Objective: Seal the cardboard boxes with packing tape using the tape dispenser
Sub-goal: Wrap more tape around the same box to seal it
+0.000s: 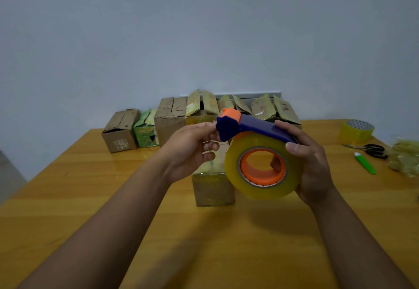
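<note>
Both forearms reach in over the glossy wood table (90,198). Right hand (310,164) wraps the tape dispenser (256,127), thumb inside the orange hub, fingers over the blue handle. Left hand (192,150) pinches at the blue/orange cutter end, prob. the tape's loose end, can't tell. Dispenser hangs above the small box (213,186), whose top & sides look shiny w/ tape, so likely done. Back row of boxes (170,121): creased cardboard, several w/ flaps up, still to seal. Roll is fat, clear-yellow.
</note>
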